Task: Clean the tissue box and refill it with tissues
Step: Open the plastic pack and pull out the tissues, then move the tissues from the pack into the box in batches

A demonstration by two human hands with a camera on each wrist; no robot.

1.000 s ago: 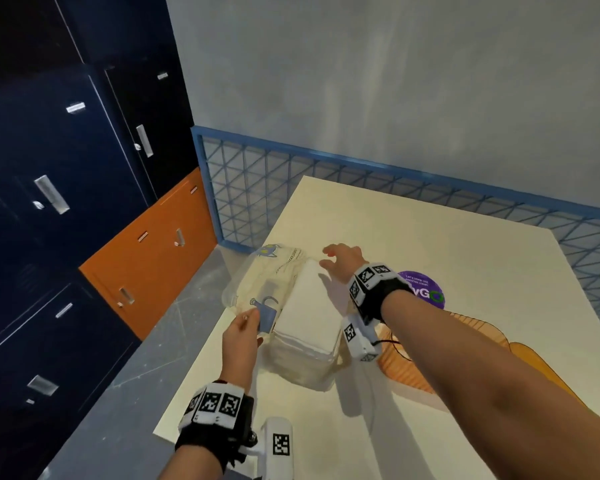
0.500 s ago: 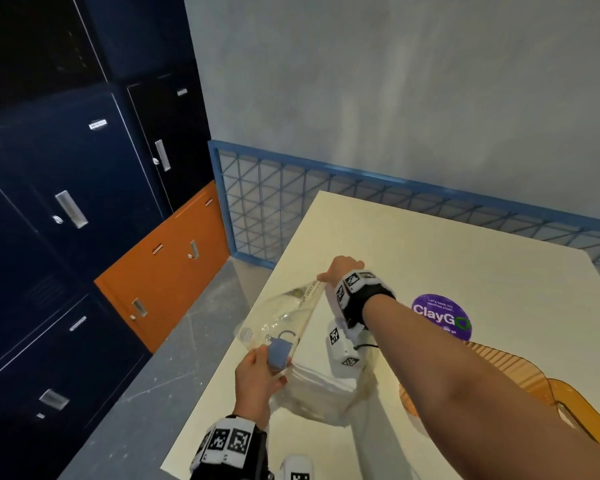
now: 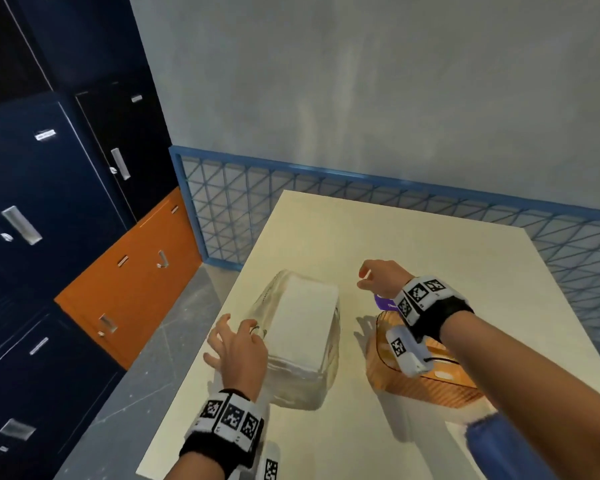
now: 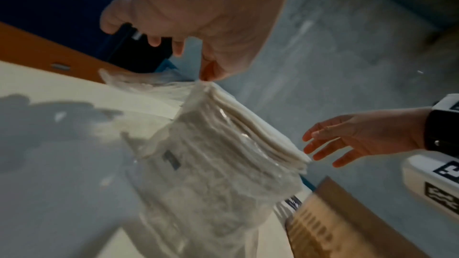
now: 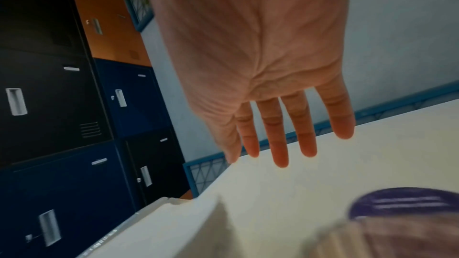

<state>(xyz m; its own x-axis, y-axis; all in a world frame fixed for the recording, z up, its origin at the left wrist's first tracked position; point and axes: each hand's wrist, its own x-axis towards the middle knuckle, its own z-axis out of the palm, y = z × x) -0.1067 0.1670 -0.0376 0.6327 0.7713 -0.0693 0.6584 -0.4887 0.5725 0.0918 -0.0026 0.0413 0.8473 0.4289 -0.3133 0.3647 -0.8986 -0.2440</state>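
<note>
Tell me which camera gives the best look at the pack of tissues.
The head view: the pack of tissues shows whole, a white stack in clear wrap on the table. The left wrist view shows its side close up but blurred. The right wrist view catches only a pale edge, perhaps it.

Dim, motion-blurred wrist views; bright overhead

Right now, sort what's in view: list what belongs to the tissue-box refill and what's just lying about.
Job in hand:
white tissue stack in clear plastic wrap
orange ribbed translucent tissue box

Just lying about:
round purple sticker
dark blue lockers
orange cabinet
blue wire-mesh fence
</note>
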